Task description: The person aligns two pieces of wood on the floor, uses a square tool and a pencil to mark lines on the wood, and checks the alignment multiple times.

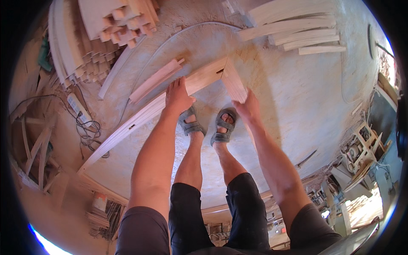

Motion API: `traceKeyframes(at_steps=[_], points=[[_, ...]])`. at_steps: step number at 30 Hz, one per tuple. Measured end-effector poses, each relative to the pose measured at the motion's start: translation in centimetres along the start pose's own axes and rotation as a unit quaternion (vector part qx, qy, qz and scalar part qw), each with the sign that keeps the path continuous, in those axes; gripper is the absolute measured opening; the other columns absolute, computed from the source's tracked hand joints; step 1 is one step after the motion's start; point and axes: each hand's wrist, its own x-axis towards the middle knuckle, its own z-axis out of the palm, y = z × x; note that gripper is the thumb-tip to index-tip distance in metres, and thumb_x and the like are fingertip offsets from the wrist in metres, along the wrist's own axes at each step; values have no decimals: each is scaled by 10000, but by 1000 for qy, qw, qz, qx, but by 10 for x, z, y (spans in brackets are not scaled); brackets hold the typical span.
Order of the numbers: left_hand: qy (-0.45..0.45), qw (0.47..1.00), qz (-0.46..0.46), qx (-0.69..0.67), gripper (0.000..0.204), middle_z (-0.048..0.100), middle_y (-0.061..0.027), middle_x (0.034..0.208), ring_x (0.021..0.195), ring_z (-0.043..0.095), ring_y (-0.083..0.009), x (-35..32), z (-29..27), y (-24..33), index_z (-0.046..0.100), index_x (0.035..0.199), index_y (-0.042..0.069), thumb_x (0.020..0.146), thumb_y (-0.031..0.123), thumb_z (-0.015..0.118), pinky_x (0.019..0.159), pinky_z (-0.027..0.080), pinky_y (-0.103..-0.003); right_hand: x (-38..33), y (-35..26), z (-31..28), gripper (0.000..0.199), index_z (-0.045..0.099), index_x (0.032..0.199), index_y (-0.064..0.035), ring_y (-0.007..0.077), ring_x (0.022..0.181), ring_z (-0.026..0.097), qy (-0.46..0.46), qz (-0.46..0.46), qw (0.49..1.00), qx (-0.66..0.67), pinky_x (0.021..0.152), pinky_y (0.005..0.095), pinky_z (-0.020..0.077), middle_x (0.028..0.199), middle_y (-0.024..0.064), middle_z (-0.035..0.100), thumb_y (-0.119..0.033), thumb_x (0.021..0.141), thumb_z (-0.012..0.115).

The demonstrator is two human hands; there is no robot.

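Observation:
I stand over a dusty workshop floor and look down at my sandalled feet. My left hand point(177, 97) lies palm-down on a long curved wooden rail point(127, 128) that runs from lower left up to a corner joint. My right hand point(248, 106) grips the lower end of a short wooden crosspiece point(233, 81) that meets the long rail at that joint point(222, 70). The long rail shows small dark mortise slots.
Two loose slats point(155, 80) lie just beyond the rail. Stacks of cut timber sit at upper left point(117, 25) and upper right point(297, 32). A power strip with cables point(78, 108) lies at left. Wooden frames and machines point(361, 157) stand at right.

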Motion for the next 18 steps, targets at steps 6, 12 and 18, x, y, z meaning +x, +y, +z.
traceKeyframes(at_steps=[6,12,18], points=[[62,967,-46,-243,754,646,-258,1353,1278,616,-396,-137,12,12,470,1489,-14,860,281,763,1089,482,-454,-192,16,-92,570,631,1336,33,388,1248,640,-162,41,985,32,1069,439,494,1303,282,665,-240,847,740],[0,848,-285,-447,800,699,-208,1281,1139,702,-261,-419,26,-5,447,1514,-35,901,350,786,988,551,-386,-412,-58,-222,653,532,1426,-13,466,1429,419,-200,-171,954,-146,1198,518,351,1515,277,482,-183,839,763],[91,806,-391,-435,745,714,-216,1259,1168,686,-373,-637,43,-28,538,1469,21,884,426,758,999,537,-442,-464,-48,-190,680,533,1449,-55,455,1502,295,-251,-212,906,-266,1239,532,274,1630,237,332,-241,838,768]])
